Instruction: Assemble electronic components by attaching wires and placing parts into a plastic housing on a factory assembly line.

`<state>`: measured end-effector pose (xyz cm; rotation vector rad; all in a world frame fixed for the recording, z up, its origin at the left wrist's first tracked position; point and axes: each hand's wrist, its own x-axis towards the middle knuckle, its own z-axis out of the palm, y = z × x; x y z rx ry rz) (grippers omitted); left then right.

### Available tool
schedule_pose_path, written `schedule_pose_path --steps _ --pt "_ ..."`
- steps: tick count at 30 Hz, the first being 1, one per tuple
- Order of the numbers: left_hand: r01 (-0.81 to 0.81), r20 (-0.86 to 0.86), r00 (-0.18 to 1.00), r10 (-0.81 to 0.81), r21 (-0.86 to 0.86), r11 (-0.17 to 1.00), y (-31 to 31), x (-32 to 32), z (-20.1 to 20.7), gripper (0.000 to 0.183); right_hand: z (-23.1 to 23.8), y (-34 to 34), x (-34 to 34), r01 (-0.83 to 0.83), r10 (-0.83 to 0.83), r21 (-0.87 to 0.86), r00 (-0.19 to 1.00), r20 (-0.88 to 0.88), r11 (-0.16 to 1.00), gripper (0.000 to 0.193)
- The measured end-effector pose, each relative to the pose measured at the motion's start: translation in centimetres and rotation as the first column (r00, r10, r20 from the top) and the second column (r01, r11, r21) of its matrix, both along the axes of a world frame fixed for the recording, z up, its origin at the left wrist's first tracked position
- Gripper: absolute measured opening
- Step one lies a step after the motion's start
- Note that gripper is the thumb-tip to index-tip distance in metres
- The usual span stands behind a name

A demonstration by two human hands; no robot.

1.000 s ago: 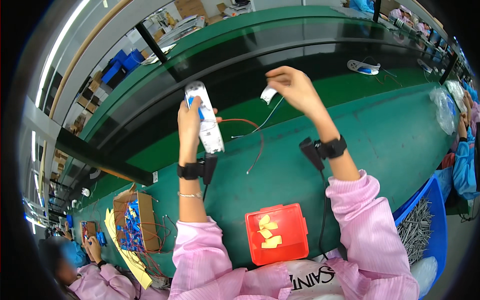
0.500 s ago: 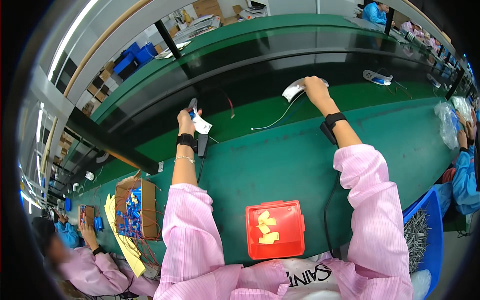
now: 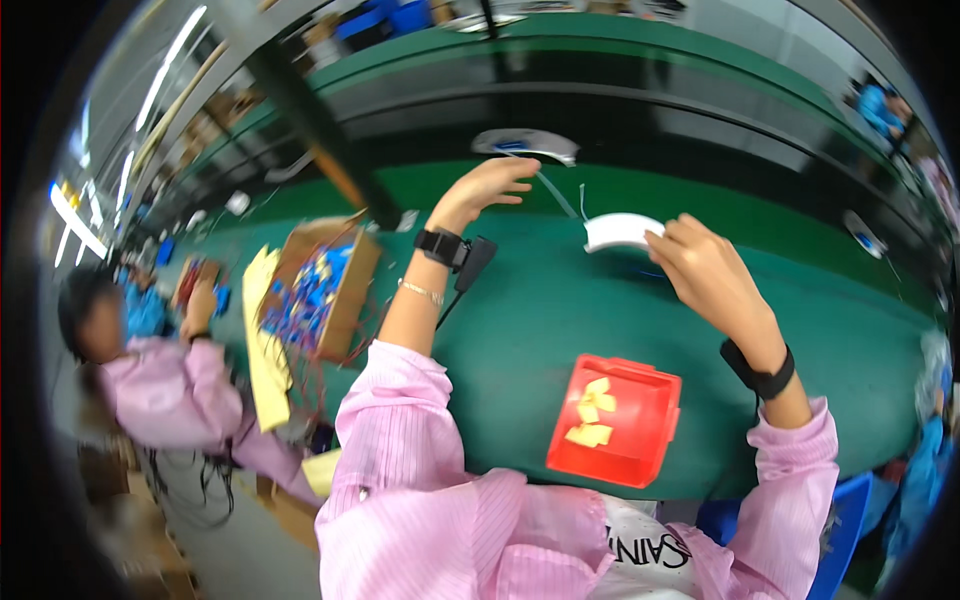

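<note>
My right hand (image 3: 706, 268) pinches one end of a curved white plastic shell (image 3: 622, 231) above the near part of the green bench. A thin pale wire (image 3: 582, 202) rises beside the shell's far end, and a dark blue wire shows below it. Fingers stretched and empty, my left hand (image 3: 488, 188) hovers at the belt's near edge. Just beyond its fingertips lies another curved shell (image 3: 556, 147), greyish white with a blue part inside, on the dark conveyor belt. A light wire trails from that shell past my left fingers.
On the bench, a red tray (image 3: 640, 430) holds several yellow pieces. A cardboard box (image 3: 352, 300) of blue parts with red wires stands left, beside a yellow strip (image 3: 262, 340). Farther right, another shell (image 3: 864, 235) rides the belt. A co-worker (image 3: 170, 390) sits at left. A post (image 3: 310, 120) rises behind the box.
My left hand has let go of its shell, which now lies on the belt. My right hand has drawn its shell off the belt toward me. The view has turned left.
</note>
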<state>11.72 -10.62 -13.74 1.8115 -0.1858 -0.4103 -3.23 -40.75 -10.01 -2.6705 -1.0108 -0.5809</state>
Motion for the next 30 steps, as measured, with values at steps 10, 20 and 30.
schedule_pose_path --steps 10,20,30 --pt "-0.462 0.379 0.881 0.282 0.819 0.342 24.8 -10.6 4.5 0.021 -2.2 5.0 0.0 -0.371 0.356 -0.028 0.907 -0.227 0.928 0.008" --pt "-0.329 0.333 0.942 -0.049 0.941 0.077 26.7 -7.6 -0.6 0.034 -1.0 3.9 -1.0 -0.366 0.388 0.128 0.86 -0.331 0.922 0.015" --pt "-0.405 0.404 0.876 -0.264 0.913 0.053 26.4 -9.4 1.4 0.031 0.5 2.2 -0.4 -0.175 0.274 0.33 0.92 -0.281 0.928 0.018"
